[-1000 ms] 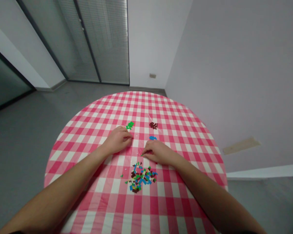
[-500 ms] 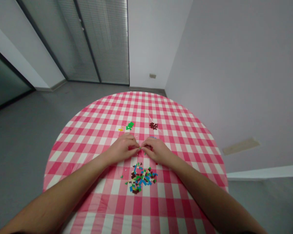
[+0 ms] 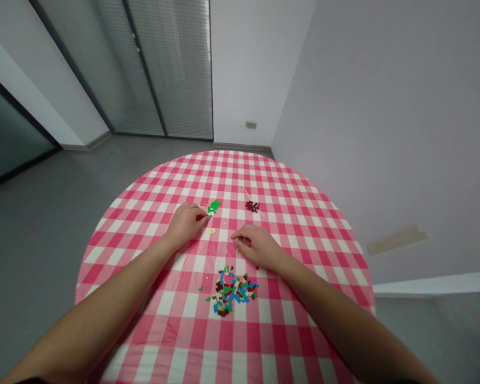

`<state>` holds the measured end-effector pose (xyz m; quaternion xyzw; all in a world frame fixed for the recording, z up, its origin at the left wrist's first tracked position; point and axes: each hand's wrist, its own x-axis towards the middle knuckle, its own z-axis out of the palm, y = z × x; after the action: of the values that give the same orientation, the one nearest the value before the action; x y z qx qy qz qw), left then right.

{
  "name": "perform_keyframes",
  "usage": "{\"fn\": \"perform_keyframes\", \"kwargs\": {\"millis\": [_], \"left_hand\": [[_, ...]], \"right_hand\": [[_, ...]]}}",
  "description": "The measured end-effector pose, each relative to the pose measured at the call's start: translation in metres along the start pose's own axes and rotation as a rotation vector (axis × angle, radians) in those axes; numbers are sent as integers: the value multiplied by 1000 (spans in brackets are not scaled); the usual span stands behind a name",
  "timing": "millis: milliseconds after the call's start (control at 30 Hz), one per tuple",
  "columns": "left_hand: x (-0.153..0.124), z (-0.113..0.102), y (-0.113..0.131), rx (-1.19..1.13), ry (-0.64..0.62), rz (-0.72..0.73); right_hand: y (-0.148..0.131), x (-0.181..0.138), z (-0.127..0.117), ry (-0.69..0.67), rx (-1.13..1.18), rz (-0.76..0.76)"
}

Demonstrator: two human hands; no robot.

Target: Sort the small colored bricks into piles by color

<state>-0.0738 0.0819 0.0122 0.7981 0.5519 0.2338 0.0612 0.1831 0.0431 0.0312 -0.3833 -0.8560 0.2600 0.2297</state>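
Note:
My left hand (image 3: pixel 187 221) is at the near left edge of a small pile of green toy bricks (image 3: pixel 214 206). Its thumb and forefinger pinch a tiny green toy brick (image 3: pixel 210 216). A few cream bricks (image 3: pixel 211 231) lie just below those fingertips. My right hand (image 3: pixel 256 244) rests near the middle of the table with its fingers curled together; whatever is inside them, if anything, is hidden. Closer to me, between my forearms, spreads a mixed heap of bricks (image 3: pixel 234 290) in blue, green, brown and cream.
A dark brown brick pile (image 3: pixel 252 206) sits beyond my right hand. Stray pieces lie around the heap, among them a green brick (image 3: pixel 200 288) and a red piece (image 3: pixel 257 268). The round table has a red-and-white checked cloth (image 3: pixel 164 341). A wall (image 3: pixel 404 133) stands at the right.
My left hand has moved away from my right fingertips, left and forward to the green pile, uncovering the cream bricks. My right hand has stayed nearly in place.

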Motion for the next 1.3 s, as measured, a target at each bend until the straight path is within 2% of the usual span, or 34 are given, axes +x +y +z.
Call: {"fn": "perform_keyframes", "kwargs": {"millis": [300, 500, 600, 900, 1300], "left_hand": [[0, 3, 0, -21, -11, -41], [-2, 3, 0, -7, -16, -30], [-3, 1, 2, -4, -13, -23], [-5, -5, 12, 15, -49, 31], [-3, 1, 8, 80, -43, 52]], "right_hand": [[2, 0, -7, -18, -12, -1], [2, -3, -18, -269, -33, -84], [5, -3, -16, -326, -65, -115], [9, -1, -8, -262, -102, -74], [12, 0, -6, -251, -141, -47]]}}
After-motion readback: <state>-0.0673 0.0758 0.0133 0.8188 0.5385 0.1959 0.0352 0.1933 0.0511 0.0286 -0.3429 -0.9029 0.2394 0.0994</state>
